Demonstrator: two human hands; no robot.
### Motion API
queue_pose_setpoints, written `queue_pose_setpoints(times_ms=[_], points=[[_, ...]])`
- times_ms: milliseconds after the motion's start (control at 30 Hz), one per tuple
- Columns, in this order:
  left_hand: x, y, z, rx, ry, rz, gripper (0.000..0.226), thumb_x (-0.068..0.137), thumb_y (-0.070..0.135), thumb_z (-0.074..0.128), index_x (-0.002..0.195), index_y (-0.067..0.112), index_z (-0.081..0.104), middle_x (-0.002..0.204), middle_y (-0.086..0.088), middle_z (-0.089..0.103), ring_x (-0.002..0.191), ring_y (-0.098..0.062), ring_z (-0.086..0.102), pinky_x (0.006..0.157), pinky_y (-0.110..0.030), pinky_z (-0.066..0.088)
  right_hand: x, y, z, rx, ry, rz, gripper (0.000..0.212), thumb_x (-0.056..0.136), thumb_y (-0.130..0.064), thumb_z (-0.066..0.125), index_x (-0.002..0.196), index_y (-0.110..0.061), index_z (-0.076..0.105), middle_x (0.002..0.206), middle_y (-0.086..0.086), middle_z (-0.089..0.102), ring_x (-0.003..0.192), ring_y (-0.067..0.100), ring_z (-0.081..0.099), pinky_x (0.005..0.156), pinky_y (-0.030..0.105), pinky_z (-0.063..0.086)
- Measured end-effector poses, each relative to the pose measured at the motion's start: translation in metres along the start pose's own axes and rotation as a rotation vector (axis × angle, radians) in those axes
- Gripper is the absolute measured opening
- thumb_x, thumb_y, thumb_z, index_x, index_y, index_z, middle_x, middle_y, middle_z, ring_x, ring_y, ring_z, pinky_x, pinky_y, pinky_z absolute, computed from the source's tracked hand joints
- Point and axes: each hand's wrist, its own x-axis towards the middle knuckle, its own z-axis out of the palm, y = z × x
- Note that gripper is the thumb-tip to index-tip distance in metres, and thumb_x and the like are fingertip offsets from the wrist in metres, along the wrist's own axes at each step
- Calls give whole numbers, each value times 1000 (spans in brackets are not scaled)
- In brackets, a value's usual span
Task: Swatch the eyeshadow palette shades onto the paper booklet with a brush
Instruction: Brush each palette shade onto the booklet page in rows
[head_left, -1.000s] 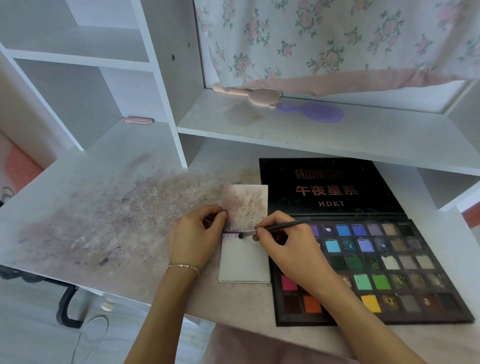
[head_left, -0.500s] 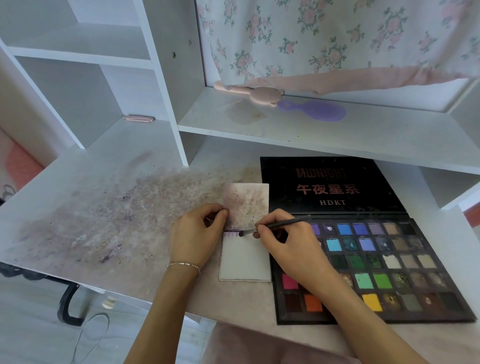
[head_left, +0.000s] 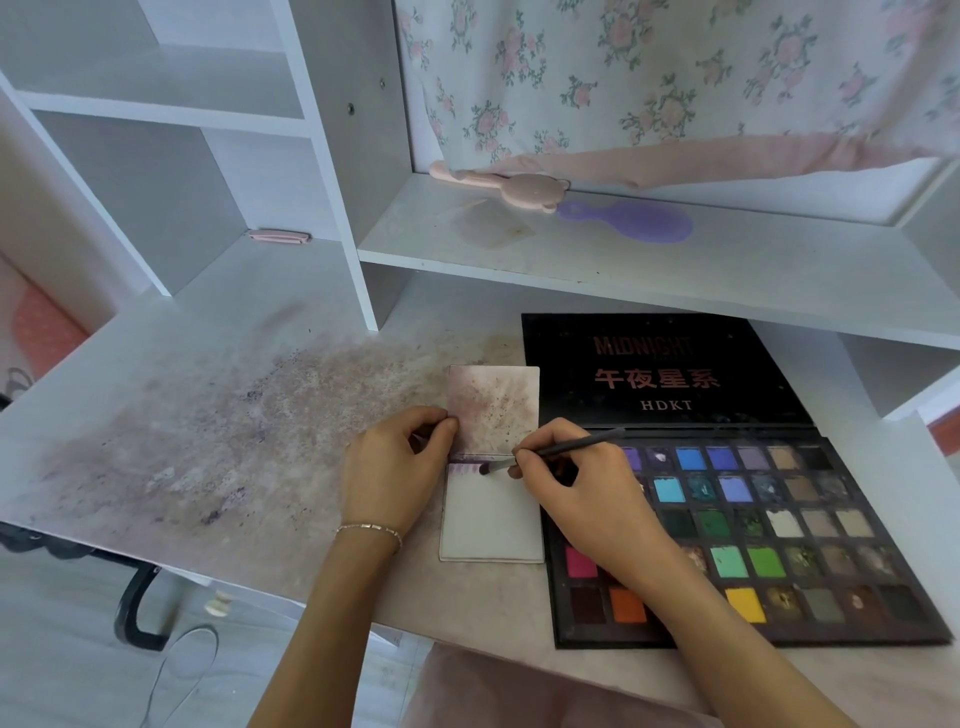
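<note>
As my right hand (head_left: 582, 499), fingers pinching the brush (head_left: 550, 451), extends the purple streaks rightward, my left hand (head_left: 397, 470) fingers stay pinched on the booklet (head_left: 491, 525).

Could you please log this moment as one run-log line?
step: swatching | right hand: holds brush, tip on booklet top edge | left hand: pinches booklet | palette: open, beside booklet

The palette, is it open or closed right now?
Open. The palette lies flat on the desk with its black lid folded back, and its rows of coloured pans are exposed.
</note>
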Motion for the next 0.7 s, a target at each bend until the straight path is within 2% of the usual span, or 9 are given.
queue_pose_setpoints(times_ms=[233,400,567,700], points=[[0,-1,0,0,7,10,7,80,23,66,81,24,73,65,27,56,61,13,52,59,-9,36,-1,0,0,-14,-1,-4,10,85,-18,58,78,-24,58,77,-3,67,75,9,62,65,19,51],[0,-1,1,-7,4,9,7,80,23,66,81,23,73,68,18,62,61,8,52,61,-14,40,0,-2,1,-16,56,-49,14,87,-14,56,81,-27,57,78,-8,63,75,4,57,64,15,49],[0,0,0,2,3,5,7,80,23,66,81,23,73,65,23,57,61,9,52,60,-12,38,-1,-5,-2,81,120,-65,17,86,-9,58,82,-25,59,75,-11,63,75,-4,60,62,6,44],[0,2,-1,0,2,-2,7,80,22,66,82,22,73,64,23,57,61,8,52,60,-12,38,-2,-6,-3,136,125,-43,18,87,-9,57,83,-26,60,76,-10,66,78,-4,62,66,8,47]])
